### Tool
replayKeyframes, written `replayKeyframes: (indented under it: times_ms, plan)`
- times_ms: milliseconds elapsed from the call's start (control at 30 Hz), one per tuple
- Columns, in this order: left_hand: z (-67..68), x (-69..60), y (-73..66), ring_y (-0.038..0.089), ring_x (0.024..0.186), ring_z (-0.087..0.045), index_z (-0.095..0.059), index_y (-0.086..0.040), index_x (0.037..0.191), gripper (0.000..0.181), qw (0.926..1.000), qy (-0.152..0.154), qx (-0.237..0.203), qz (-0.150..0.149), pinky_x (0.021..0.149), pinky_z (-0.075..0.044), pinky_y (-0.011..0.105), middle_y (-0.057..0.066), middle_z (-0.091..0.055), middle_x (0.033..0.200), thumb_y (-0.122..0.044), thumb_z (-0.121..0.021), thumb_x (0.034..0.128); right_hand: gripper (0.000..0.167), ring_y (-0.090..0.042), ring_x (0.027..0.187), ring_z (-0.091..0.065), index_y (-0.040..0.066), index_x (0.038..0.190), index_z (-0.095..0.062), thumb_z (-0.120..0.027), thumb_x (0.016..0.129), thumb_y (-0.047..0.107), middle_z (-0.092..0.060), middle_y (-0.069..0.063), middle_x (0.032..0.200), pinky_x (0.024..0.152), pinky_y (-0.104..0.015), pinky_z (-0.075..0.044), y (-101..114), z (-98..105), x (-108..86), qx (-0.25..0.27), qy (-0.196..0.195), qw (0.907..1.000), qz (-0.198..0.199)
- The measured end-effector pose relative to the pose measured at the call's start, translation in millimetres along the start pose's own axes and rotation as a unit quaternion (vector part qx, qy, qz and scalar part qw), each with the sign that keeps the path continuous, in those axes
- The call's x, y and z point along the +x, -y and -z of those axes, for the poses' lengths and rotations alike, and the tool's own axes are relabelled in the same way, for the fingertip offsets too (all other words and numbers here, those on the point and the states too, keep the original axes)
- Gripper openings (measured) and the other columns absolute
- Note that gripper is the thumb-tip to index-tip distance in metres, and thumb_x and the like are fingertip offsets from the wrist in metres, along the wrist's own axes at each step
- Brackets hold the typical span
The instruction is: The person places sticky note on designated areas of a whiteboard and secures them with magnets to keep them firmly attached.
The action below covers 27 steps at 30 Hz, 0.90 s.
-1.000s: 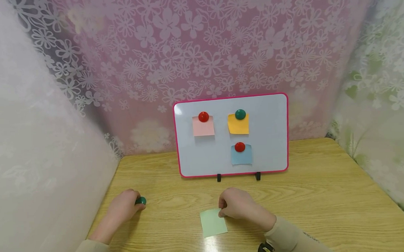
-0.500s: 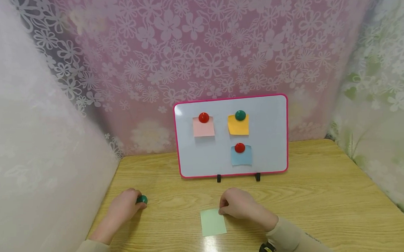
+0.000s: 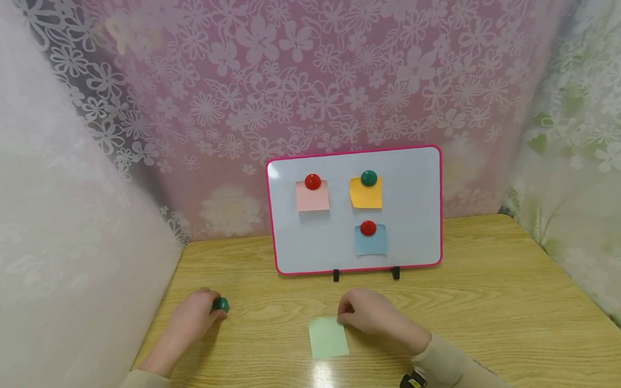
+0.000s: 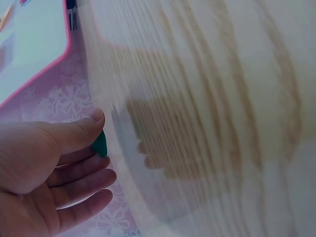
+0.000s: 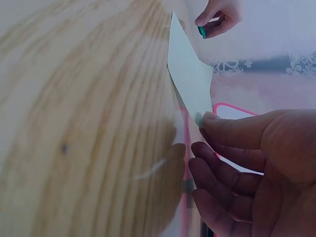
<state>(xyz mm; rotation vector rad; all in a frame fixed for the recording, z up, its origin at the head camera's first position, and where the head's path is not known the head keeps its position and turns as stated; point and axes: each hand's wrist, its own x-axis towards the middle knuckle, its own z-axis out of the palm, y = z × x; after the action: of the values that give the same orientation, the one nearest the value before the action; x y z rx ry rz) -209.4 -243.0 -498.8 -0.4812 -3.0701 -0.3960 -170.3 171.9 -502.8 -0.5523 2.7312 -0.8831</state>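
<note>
My left hand (image 3: pixel 194 315) pinches a round green magnet (image 3: pixel 221 305) between thumb and fingers at the left of the table. In the left wrist view the green magnet (image 4: pixel 100 144) shows below the thumb, its other side covered by the fingers. By its far right corner, my right hand (image 3: pixel 368 313) pinches a pale green sticky note (image 3: pixel 328 338) in front of the whiteboard. The right wrist view has the green note (image 5: pixel 187 66) tilted, thumb on its near corner, with one edge close to the tabletop.
A pink-framed whiteboard (image 3: pixel 414 213) stands on black feet (image 3: pixel 336 275) at the back. Red magnets hold a pink note (image 3: pixel 313 198) and a blue note (image 3: pixel 371 243) on it; a green magnet (image 3: pixel 368 177) holds an orange note (image 3: pixel 366 195). Patterned curtains surround the wooden table (image 3: pixel 499 301).
My right hand has shifted slightly, and the green note has moved a little up in the head view. My left hand with the magnet has edged slightly right and away from me.
</note>
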Motion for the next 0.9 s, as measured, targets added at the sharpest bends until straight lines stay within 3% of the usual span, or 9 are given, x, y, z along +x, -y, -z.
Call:
replayKeyframes:
  times_ms: [533, 900]
  plan:
    - [0.3, 3.4, -9.5, 0.027, 0.090, -0.072, -0.077, -0.001, 0.111, 0.032, 0.9995, -0.026, -0.008, -0.018, 0.076, -0.062, 0.046, 0.007, -0.070, 0.099, -0.019, -0.090, 0.0884, 0.008, -0.010, 0.084, -0.061, 0.021, 0.091, -0.076, -0.078, 0.098, 0.019, -0.068, 0.012, 0.088, 0.077, -0.039, -0.054, -8, 9, 3.6, 0.010, -0.032, 0.9994, 0.002]
    - [-2.1, 7.7, -12.1, 0.029, 0.093, -0.072, -0.077, 0.001, 0.115, 0.034, 0.9980, -0.052, -0.006, -0.034, 0.077, -0.063, 0.045, 0.008, -0.071, 0.102, -0.016, -0.091, 0.0881, 0.009, -0.011, 0.080, -0.059, 0.022, 0.091, -0.075, -0.078, 0.099, 0.019, -0.067, 0.013, 0.086, 0.076, -0.038, -0.053, -8, 16, 9.5, 0.008, -0.037, 0.9993, -0.006]
